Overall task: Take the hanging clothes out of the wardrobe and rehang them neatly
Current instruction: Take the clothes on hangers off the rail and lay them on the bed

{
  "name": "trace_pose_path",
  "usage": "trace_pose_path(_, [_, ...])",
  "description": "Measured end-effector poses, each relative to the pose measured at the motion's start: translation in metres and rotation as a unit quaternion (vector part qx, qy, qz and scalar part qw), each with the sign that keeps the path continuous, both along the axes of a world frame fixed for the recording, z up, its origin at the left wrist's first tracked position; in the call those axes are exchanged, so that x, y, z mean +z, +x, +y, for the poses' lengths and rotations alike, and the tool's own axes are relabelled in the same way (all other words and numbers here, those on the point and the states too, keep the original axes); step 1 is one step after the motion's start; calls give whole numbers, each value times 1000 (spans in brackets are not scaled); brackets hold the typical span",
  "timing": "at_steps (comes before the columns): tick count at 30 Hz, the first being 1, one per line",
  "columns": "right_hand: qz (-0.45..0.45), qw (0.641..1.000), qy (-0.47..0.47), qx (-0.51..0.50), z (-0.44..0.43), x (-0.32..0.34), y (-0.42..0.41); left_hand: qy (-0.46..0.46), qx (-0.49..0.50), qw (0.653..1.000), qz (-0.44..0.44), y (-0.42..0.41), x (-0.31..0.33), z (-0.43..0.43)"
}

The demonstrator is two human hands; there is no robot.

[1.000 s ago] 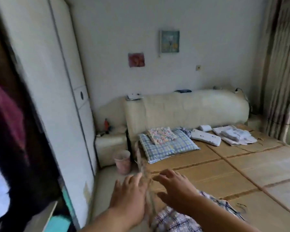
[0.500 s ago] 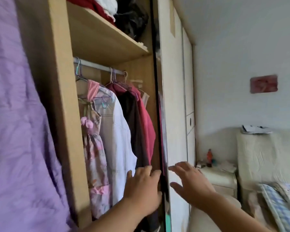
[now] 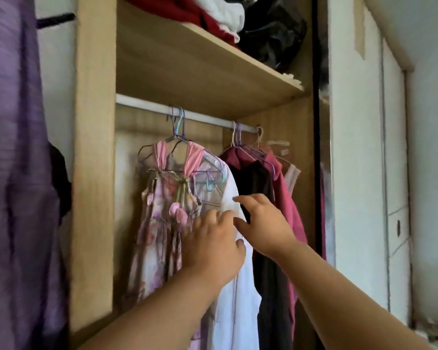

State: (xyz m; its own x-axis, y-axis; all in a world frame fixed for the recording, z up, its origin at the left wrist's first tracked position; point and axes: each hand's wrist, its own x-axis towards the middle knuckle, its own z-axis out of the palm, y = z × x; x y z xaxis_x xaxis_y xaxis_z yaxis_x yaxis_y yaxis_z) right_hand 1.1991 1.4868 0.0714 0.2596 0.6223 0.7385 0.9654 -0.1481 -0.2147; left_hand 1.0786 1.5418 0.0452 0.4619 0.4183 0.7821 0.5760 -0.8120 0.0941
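One purple cloth (image 3: 15, 173) is seen along the left edge of the frame. To its right, the wooden side panel (image 3: 94, 173) of the open wardrobe is shown, with a rail (image 3: 147, 106) fitted under a shelf (image 3: 200, 79) on which folded clothes (image 3: 213, 13) are stacked. A floral dress (image 3: 159, 223) with pink straps is hung from the rail at centre left, and a white garment (image 3: 238, 299) is hung just beside it. The left hand (image 3: 213, 248) is laid flat against these two garments, fingers (image 3: 210, 218) straight and slightly spread. The right hand (image 3: 263, 223) is held at the border of the white garment and a dark garment (image 3: 256, 183), fingers (image 3: 248, 198) bent and spread, thumb apart; contact with cloth cannot be told. A pink jacket (image 3: 291, 210) is hung further right. A white sliding door (image 3: 352, 147) is seen at the right.
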Motion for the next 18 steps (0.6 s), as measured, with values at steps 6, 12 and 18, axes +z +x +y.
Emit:
trace_pose_path(6, [-65,994,21,86,54,61,35,3,97,995,-11,24,55,31])
trace_pose_path(12, [-116,982,31,146,100,130,36,56,210,976,8,4,112,50])
trace_pose_path(18, [-40,992,-57,104,142,165,13,19,244,970,-2,-14,122,62])
